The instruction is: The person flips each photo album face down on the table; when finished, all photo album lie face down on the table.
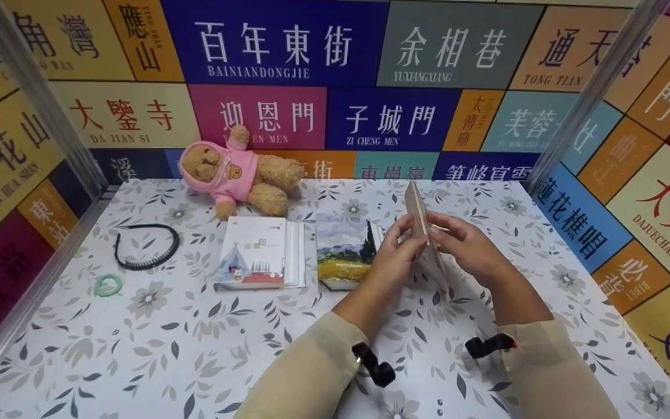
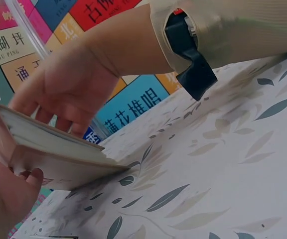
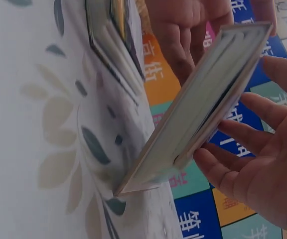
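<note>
Both hands hold a small hardcover photo album (image 1: 423,238) on edge, its lower edge right at the tabletop. Pale pages (image 3: 203,104) show between its covers in the right wrist view. My left hand (image 1: 396,247) grips one side, thumb bent against the cover. On the other side, my right hand (image 1: 466,244) holds it, and several fingertips (image 3: 228,127) lie along the cover. Just left of the hands is another album (image 1: 344,250) with a painted landscape cover. A white album (image 1: 252,250) with a tent picture lies further left.
A teddy bear (image 1: 236,171) in a pink hoodie lies at the back. At left are a black toothed headband (image 1: 146,247) and a green ring-shaped coil (image 1: 108,285). The table (image 1: 195,361) has a leaf-patterned cover, with colourful lettered panels (image 1: 277,43) behind it.
</note>
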